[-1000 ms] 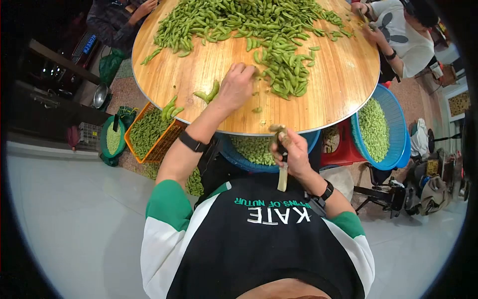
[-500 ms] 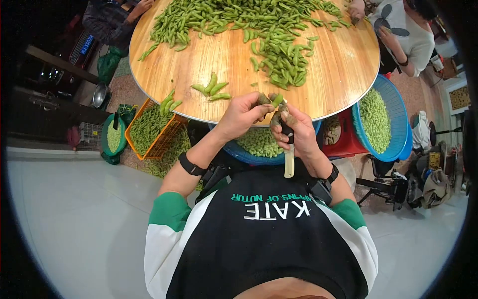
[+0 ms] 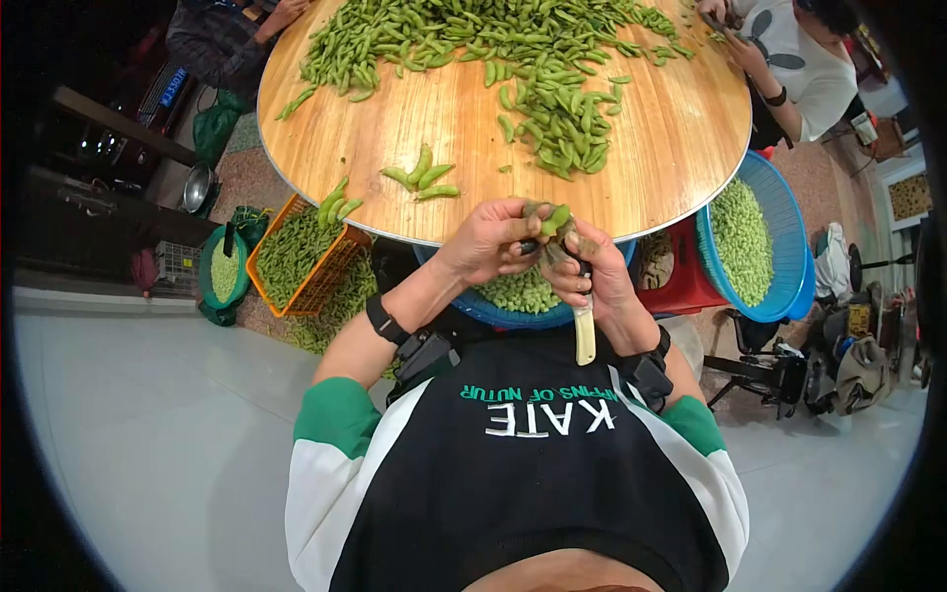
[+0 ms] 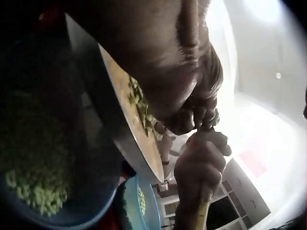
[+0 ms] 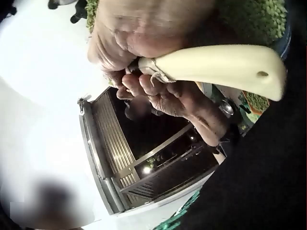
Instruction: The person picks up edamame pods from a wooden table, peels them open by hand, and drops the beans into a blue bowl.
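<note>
Left hand (image 3: pixel 485 242) pinches plump green pod (image 3: pixel 558 217); right hand's fingers (image 3: pixel 575 288) curl round cream-handled tool (image 3: pixel 586 335). Shelled pale-green beans (image 3: pixel 735 237) in blue plastic basket (image 3: pixel 787 227), 3 o'clock; large unshelled pod heap (image 3: pixel 464 30), 12 o'clock, so plenty left.

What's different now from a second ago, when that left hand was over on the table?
The left hand has come back toward the body from beside the bean pile and met the right hand. It now pinches a green pod between them. The right hand still grips the pale-handled tool near the edge of the table. The bean pile looks much the same.
</note>
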A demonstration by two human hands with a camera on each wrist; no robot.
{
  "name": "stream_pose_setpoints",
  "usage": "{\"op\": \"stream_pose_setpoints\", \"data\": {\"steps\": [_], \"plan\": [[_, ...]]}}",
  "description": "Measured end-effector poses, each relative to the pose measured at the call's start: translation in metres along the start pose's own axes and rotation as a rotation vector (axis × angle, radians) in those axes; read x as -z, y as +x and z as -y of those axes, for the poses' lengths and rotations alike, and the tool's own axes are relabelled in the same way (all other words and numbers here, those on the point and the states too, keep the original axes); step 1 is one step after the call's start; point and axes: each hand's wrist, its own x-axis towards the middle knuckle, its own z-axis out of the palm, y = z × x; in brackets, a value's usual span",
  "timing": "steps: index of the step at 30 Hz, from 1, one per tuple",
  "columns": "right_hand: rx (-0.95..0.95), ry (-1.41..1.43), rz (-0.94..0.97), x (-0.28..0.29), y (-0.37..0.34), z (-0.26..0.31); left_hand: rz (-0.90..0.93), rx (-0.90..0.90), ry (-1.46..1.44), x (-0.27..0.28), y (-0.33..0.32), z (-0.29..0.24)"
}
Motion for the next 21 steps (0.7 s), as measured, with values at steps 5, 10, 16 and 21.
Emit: {"op": "stream_pose_setpoints", "data": {"steps": [5, 10, 16, 21], "plan": [[0.019, 0.175, -0.114, 0.02, 0.006, -0.006, -0.234, -0.329, 0.942, -0.002, 0.006, 0.001], [-0.029, 0.198, -0.118, 0.01, 0.006, -0.007, -0.187, -0.781, 1.964, -0.01, -0.003, 0.001], [0.086, 0.068, -0.106, 0.004, 0.008, -0.013, -0.366, -0.563, 1.337, -0.014, -0.002, 0.003], [0.157, -0.366, -0.261, 0.016, 0.01, -0.015, -0.478, -0.443, 1.044, -0.005, 0.004, 0.021]]}}
